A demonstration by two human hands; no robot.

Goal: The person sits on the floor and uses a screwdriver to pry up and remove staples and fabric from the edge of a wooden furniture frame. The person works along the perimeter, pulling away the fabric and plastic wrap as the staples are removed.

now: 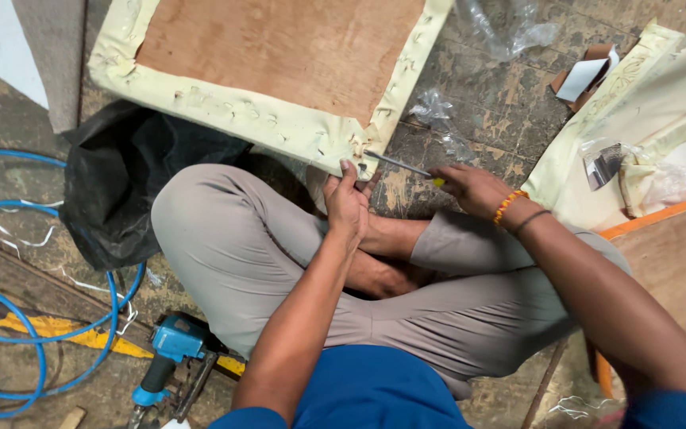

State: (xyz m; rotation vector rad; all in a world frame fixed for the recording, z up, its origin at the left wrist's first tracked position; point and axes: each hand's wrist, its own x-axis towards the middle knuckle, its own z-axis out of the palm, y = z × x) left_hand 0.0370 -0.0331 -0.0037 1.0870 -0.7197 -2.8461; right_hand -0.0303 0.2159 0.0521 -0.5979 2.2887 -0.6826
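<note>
A plywood seat board (pixel 279 48) wrapped along its edges in cream fabric (pixel 224 111) lies on the floor in front of my crossed legs. My left hand (pixel 347 202) grips the board's near corner, thumb on the stapled fabric. My right hand (pixel 470 187) holds a screwdriver (pixel 398 164) with a yellow handle; its metal tip touches the fabric at that same corner, right beside my left thumb. Beaded and dark bracelets circle my right wrist.
A blue pneumatic staple gun (pixel 172 349) lies at lower left with a blue air hose (pixel 41 318) coiled around it. A black bag (pixel 121 183) sits left of my knee. Cream fabric pieces (pixel 645 119), clear plastic wrap (pixel 510 28) and an orange-edged board (pixel 668 254) lie at right.
</note>
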